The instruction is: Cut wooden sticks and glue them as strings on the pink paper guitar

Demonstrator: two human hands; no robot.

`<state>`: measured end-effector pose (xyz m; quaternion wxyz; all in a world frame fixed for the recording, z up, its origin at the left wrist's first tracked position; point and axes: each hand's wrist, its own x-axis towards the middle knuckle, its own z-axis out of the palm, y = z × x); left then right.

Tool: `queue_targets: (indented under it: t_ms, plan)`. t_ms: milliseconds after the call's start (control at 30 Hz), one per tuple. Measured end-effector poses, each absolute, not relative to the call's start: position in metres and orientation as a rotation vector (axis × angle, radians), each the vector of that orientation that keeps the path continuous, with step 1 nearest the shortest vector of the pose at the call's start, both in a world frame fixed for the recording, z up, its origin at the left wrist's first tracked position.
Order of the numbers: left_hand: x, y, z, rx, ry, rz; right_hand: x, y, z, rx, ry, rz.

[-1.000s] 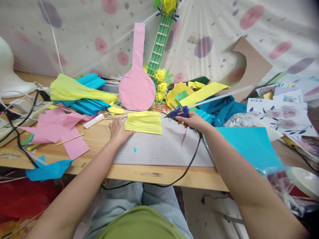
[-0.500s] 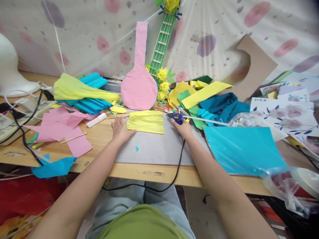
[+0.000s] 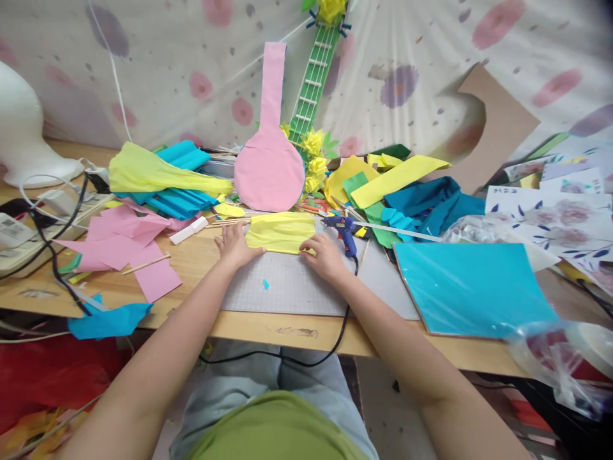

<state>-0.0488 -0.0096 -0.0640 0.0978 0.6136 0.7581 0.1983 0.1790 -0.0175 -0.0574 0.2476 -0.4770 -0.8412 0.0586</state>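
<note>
A strip of yellow crepe paper (image 3: 282, 231) lies on the grey cutting mat (image 3: 287, 287), its near edge looking narrowly folded or rolled. At its left end is my left hand (image 3: 235, 248), thumb along the near edge and fingers bent beside it, holding the paper down. My right hand (image 3: 325, 257) has its fingers curled and pinches the near right corner. Just beyond that hand, a blue glue gun (image 3: 345, 231) rests on the mat, a long white glue stick (image 3: 400, 231) reaching right from its back. Its black cord runs under my right wrist.
Thin wooden sticks (image 3: 225, 222) lie left of the yellow paper. Behind stands a pink banjo-shaped piece (image 3: 269, 169). Pink paper scraps (image 3: 119, 239) and a power strip (image 3: 62, 223) are left; a blue sheet pack (image 3: 474, 287) is right. A blue scrap (image 3: 266, 284) sits on the mat.
My right hand has let go of the glue gun, leaving it on the mat, and moved left to the corner of the yellow paper. My left hand stays at the left end.
</note>
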Motion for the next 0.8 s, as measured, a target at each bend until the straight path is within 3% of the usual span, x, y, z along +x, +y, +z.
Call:
queue_targets:
  t_ms: [367, 800]
  plan:
    - [-0.045, -0.005, -0.056, 1.753, 2.209, 0.571, 0.171, -0.009, -0.070, -1.292, -2.292, 0.203]
    - [-0.041, 0.023, -0.050, 1.746, 2.234, 0.299, 0.175, 0.004, -0.072, -1.225, -2.374, 0.263]
